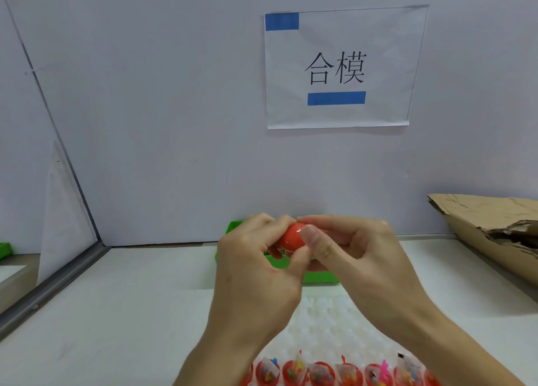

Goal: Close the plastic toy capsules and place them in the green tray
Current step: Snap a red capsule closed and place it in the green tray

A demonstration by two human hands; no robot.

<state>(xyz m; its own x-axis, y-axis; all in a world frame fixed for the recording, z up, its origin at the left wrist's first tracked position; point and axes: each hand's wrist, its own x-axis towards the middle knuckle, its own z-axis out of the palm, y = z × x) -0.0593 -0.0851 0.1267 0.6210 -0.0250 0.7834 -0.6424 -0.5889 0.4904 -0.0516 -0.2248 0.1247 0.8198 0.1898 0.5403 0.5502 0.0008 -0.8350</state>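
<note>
Your left hand [256, 269] and right hand [346, 257] cover most of the red capsule [294, 235] and much of the green tray [320, 278], so you cannot see what lies inside the tray. The row of open capsule halves [334, 372] is cut by the bottom edge, and their small toys are too blurred to tell. The cardboard [492, 228] is cut off by the right edge.

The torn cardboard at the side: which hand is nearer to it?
Right. The right hand is on the side of the cardboard; the left hand is further away, beyond the red capsule both grip.
</note>
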